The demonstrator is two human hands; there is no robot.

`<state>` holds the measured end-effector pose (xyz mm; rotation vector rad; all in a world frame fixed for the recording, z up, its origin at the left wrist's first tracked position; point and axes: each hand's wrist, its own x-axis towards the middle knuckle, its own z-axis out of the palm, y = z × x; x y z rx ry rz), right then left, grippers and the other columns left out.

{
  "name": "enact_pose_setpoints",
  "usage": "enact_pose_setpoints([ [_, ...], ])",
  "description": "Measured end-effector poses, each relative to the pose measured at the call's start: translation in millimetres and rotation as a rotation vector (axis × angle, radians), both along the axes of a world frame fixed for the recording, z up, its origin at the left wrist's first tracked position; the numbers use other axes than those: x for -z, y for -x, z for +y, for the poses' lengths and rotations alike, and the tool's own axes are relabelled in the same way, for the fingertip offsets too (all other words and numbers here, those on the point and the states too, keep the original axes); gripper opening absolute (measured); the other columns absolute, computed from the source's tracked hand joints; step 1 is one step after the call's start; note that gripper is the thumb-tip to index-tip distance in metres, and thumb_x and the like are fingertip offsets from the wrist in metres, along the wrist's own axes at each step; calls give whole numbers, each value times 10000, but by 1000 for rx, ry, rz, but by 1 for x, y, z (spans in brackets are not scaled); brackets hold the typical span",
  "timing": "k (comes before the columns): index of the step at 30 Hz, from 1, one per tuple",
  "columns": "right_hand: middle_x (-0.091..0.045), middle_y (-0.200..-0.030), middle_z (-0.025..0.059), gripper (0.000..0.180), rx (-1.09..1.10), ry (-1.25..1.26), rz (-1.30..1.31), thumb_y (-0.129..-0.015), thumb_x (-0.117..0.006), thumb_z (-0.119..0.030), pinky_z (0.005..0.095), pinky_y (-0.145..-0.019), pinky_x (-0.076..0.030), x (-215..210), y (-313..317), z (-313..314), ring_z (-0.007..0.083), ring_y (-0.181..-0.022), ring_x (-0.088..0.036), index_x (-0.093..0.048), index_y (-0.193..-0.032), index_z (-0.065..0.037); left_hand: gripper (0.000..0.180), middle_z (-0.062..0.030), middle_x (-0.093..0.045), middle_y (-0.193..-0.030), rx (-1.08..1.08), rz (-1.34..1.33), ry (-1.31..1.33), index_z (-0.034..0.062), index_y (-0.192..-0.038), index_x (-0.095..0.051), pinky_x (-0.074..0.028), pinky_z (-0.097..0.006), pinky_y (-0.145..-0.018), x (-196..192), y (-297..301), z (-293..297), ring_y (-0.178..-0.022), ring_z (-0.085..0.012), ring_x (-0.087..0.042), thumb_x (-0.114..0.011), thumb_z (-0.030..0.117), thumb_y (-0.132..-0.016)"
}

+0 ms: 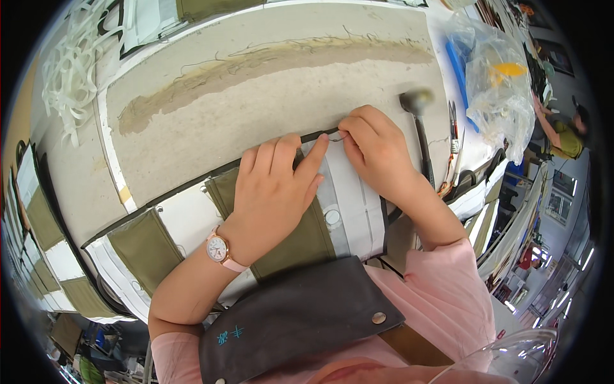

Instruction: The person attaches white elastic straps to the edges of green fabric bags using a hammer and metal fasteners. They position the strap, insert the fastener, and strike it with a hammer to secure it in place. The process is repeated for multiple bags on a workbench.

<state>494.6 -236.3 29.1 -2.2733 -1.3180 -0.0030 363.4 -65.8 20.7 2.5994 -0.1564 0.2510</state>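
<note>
The work looks well advanced, as far as this view shows. The long panel of white and olive-green fabric blocks (291, 246) appears assembled: its blocks meet in neat bands, round snap studs (332, 217) sit on it, and narrow black edging (192, 181) follows its far and right-hand sides. What seems left is the short stretch at the panel's far right corner, where both hands meet; whether the edging there is fastened or loose is too small to tell.

The panel lies along the near edge of the grey worktop (268, 96), slanting, its near side partly under the dark brown flap (294, 320) on the person's front. The right hand (380, 153) has its grip closed — fingertips pinching the edging at that corner. The left hand (275, 182) lies spread over the panel, index finger stretched to the edging just beside the pinch; whether its other fingertips hook under the edge is hidden, so I cannot tell if that grip holds anything.

Toward the worktop's right edge, apart from the panel, rest a black-handled tool with a rounded head (419, 128) and slim metal snips (454, 131). A tangle of whitish strips (73, 77) lies at the far left corner.
</note>
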Motion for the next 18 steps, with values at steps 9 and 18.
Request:
enact_pose_setpoints([
  [9,-577,-909,129,165,-118,71,67,-761,-653,33,404,-722,-509,-12,-12,-7,328,-860,-591,-605,-915,-3,535,-103,-504,-1125,-6,-17,-53,150,-1379,-600,-402,-401,-867,1,-1,-4,-994,-274,-503,-714,230,-863],
  [18,-632,-950,132,215,75,-107,176,-818,-654,66,405,-754,-520,-5,3,-10,336,-877,-613,-662,-1023,2,522,-96,-506,-1060,-7,15,-62,159,-1360,-610,-397,-389,-817,-2,-6,-4,-956,-265,-510,-724,248,-858],
])
